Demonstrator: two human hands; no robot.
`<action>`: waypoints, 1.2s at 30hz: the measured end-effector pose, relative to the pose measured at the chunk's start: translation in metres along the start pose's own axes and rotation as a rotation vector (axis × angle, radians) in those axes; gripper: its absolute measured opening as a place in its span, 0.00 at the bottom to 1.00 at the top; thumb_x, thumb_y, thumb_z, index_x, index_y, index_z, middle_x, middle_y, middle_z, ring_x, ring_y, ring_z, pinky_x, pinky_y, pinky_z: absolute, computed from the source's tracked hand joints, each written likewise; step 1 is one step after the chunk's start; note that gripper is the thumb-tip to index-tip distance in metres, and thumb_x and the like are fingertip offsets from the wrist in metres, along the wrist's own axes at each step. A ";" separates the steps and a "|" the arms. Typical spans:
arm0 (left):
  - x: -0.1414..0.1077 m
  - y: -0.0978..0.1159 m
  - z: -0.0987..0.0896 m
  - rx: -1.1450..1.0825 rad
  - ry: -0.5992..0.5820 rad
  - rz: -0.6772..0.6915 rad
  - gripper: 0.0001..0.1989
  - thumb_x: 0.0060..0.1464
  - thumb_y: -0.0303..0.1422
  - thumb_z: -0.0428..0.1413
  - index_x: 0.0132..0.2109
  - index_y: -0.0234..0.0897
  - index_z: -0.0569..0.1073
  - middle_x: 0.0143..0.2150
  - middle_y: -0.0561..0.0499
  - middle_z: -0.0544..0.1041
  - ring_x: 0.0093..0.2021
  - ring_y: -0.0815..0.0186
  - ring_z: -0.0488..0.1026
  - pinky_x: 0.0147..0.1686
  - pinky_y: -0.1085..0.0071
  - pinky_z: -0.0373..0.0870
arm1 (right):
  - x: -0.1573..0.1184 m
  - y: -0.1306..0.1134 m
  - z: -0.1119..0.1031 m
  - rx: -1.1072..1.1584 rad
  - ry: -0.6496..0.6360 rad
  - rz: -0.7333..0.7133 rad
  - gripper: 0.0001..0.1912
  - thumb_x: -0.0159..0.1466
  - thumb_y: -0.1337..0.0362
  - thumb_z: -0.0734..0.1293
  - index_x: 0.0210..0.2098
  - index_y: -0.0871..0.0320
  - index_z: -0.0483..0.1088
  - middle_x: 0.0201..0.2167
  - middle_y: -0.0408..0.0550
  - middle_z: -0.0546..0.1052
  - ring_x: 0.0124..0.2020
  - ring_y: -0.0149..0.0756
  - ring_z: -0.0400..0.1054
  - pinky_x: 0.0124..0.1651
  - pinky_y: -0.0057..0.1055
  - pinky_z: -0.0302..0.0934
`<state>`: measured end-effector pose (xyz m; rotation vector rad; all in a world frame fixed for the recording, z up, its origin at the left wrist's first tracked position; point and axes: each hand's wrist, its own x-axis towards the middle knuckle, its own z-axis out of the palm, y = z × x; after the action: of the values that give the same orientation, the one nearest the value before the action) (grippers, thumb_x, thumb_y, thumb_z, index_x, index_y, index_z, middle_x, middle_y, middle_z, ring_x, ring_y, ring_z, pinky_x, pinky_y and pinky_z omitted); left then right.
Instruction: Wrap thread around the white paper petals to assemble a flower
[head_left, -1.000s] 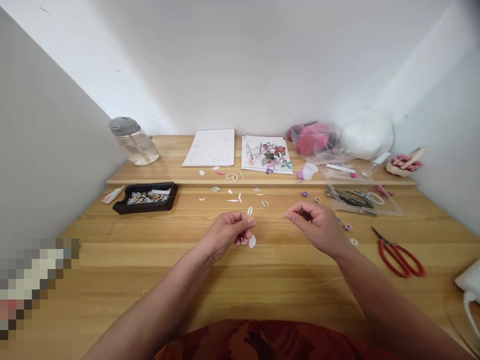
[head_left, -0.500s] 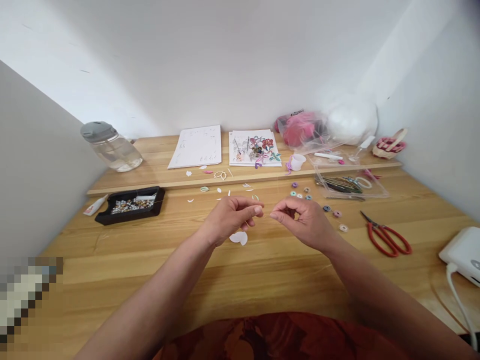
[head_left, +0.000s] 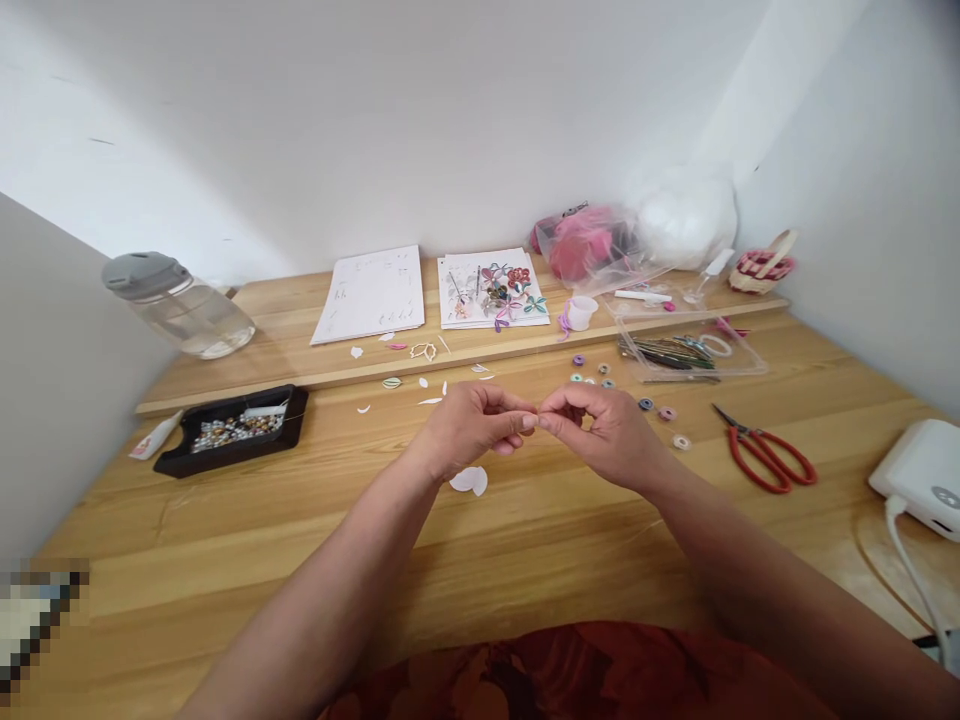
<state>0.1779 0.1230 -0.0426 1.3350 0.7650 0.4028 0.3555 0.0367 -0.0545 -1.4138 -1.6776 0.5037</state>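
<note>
Over the middle of the wooden table my left hand (head_left: 480, 428) and my right hand (head_left: 598, 432) meet fingertip to fingertip. Each is closed in a pinch of thumb and forefinger. Whatever lies between the tips is too small or too hidden to name. Below my left hand lie white paper cut-outs (head_left: 469, 480) with rounded edges. Several small thread bobbins (head_left: 667, 414) are scattered beyond and to the right of my right hand. Farther right rest red-handled scissors (head_left: 766, 452), blades pointing away to the left.
A black tray of beads (head_left: 240, 430) and a glue tube (head_left: 156, 436) sit left, near a water bottle (head_left: 184, 305). Behind are paper sheets (head_left: 371, 292), colourful wire flowers (head_left: 514, 290), a clear tool box (head_left: 739, 368), and a small basket (head_left: 761, 268). A white device (head_left: 919, 475) stands right.
My two hands have come together, closing the small gap between their fingertips. Both remain pinched. The camera view has turned and tilted slightly.
</note>
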 end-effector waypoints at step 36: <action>-0.007 -0.028 0.008 -0.722 0.031 -0.004 0.13 0.46 0.26 0.68 0.39 0.31 0.75 0.27 0.52 0.74 0.24 0.75 0.71 0.25 0.82 0.70 | -0.004 0.010 0.014 -0.092 0.054 -0.296 0.05 0.68 0.69 0.64 0.37 0.55 0.71 0.35 0.48 0.78 0.39 0.36 0.71 0.45 0.34 0.63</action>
<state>0.1742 0.1062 -0.0675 0.6500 0.5647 0.6258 0.3503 0.0392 -0.0713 -1.2028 -1.8459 0.2222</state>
